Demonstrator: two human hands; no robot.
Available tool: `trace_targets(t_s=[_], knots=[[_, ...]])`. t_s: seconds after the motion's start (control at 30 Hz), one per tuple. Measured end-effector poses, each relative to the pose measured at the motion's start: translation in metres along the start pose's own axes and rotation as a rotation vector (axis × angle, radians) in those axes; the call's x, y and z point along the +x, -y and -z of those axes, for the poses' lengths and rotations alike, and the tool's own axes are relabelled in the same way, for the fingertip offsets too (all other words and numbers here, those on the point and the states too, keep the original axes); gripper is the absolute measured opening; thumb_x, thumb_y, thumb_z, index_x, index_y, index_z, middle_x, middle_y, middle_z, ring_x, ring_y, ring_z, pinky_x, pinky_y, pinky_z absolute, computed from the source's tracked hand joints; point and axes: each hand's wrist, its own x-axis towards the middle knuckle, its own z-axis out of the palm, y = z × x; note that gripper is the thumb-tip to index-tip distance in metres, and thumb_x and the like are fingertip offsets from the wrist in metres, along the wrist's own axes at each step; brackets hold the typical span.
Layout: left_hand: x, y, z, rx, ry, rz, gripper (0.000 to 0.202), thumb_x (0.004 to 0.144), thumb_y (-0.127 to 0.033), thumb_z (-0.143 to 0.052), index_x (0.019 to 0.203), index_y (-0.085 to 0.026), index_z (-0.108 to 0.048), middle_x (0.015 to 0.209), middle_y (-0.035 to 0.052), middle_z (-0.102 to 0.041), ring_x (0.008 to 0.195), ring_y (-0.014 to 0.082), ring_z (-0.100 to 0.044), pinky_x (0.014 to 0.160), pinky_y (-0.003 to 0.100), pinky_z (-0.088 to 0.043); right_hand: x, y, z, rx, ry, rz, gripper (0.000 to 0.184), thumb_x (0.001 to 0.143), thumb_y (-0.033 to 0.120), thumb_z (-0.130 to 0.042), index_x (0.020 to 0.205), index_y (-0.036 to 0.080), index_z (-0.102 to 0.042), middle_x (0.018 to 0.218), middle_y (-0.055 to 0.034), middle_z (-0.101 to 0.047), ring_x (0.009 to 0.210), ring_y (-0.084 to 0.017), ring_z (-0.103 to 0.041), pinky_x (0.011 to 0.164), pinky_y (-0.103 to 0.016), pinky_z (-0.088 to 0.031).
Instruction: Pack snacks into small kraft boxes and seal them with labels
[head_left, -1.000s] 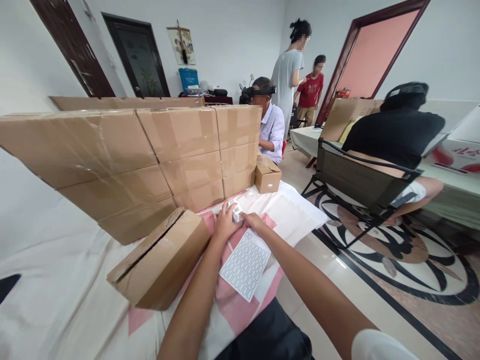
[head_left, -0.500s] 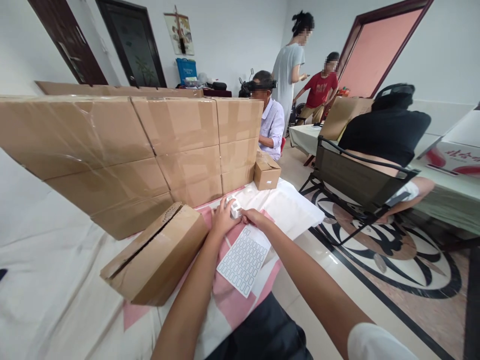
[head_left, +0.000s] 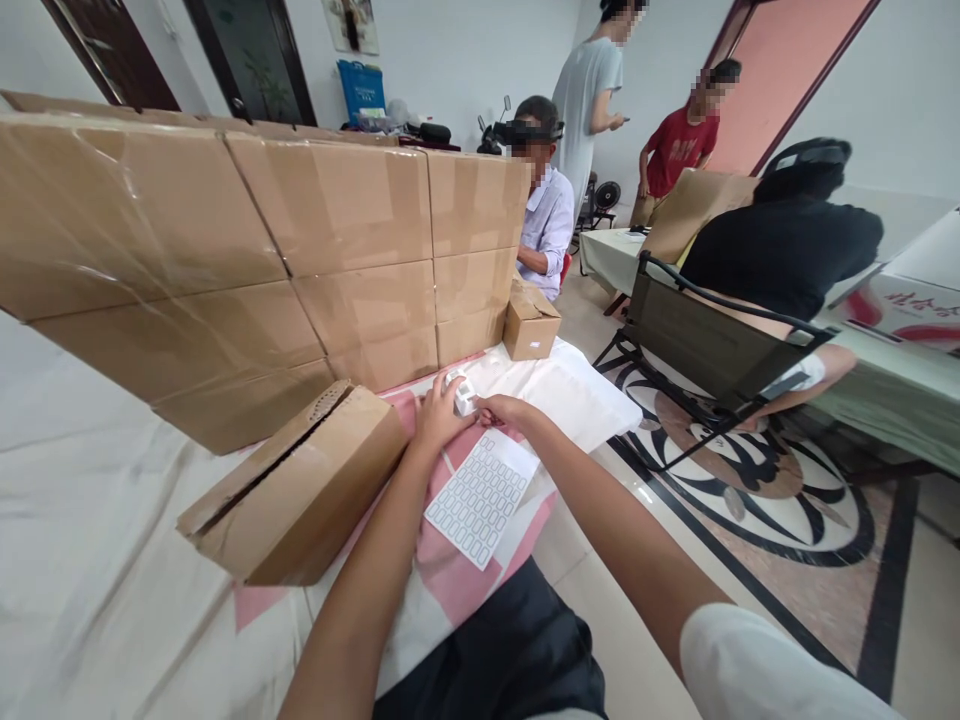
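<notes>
Left hand (head_left: 437, 415) clamped on small white item (head_left: 463, 397), over pink-and-white cloth (head_left: 450, 587); right hand (head_left: 506, 412) bunched beside it, hold unclear; label sheet (head_left: 480, 497) just nearer; brown carton (head_left: 304, 495) leftward; stacked boxes (head_left: 360, 225) wall off far side; small box (head_left: 531, 325) at their end.

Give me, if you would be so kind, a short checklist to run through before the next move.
1. Left grip closed around the white item: ok.
2. Right grip close beside that item: ok.
3. Label pinched in the right grip's fingers: cannot tell, too small to see.
4. Sheet of labels in full view on the cloth: ok.
5. Small box standing apart from both grips: ok.
6. Long box fully closed: not ok, a dark gap runs along its top.
</notes>
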Motion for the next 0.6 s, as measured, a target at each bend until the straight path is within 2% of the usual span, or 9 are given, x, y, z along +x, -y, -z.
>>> trace_targets(t_s=[0.17, 0.33, 0.5, 0.6], knots=[[0.000, -0.002, 0.002, -0.011, 0.001, 0.002, 0.073, 0.078, -0.057, -0.071, 0.143, -0.034, -0.050, 0.162, 0.0069, -0.036, 0.125, 0.0351, -0.058, 0.104, 0.052, -0.044, -0.004, -0.007, 0.001, 0.027, 0.006, 0.071, 0.057, 0.103, 0.035, -0.043, 0.048, 0.020, -0.044, 0.050, -0.0022, -0.052, 0.053, -0.012, -0.043, 0.060, -0.027, -0.034], [0.000, -0.002, 0.003, 0.000, 0.006, 0.001, 0.072, 0.079, -0.055, -0.070, 0.144, -0.033, -0.049, 0.162, 0.0082, -0.035, 0.125, 0.0353, -0.058, 0.102, 0.051, -0.045, -0.012, -0.016, 0.001, 0.075, 0.035, 0.140, 0.036, 0.092, 0.031, -0.057, 0.059, 0.016, -0.061, 0.063, -0.0035, -0.061, 0.062, -0.013, -0.052, 0.067, -0.027, -0.040], [0.000, 0.001, 0.003, -0.011, 0.006, -0.013, 0.071, 0.080, -0.058, -0.067, 0.144, -0.034, -0.048, 0.162, 0.0071, -0.035, 0.124, 0.0345, -0.058, 0.100, 0.051, -0.046, -0.013, -0.019, 0.003, 0.103, 0.070, 0.184, 0.015, 0.079, 0.028, -0.071, 0.070, 0.016, -0.068, 0.068, -0.0035, -0.065, 0.069, -0.015, -0.054, 0.070, -0.028, -0.041], [0.000, 0.002, 0.003, -0.021, 0.011, -0.011, 0.070, 0.081, -0.059, -0.067, 0.144, -0.034, -0.048, 0.162, 0.0071, -0.035, 0.123, 0.0345, -0.059, 0.100, 0.050, -0.046, -0.014, -0.022, 0.007, 0.118, 0.097, 0.212, 0.013, 0.072, 0.028, -0.074, 0.073, 0.015, -0.070, 0.070, -0.0037, -0.066, 0.072, -0.016, -0.054, 0.073, -0.028, -0.040]])
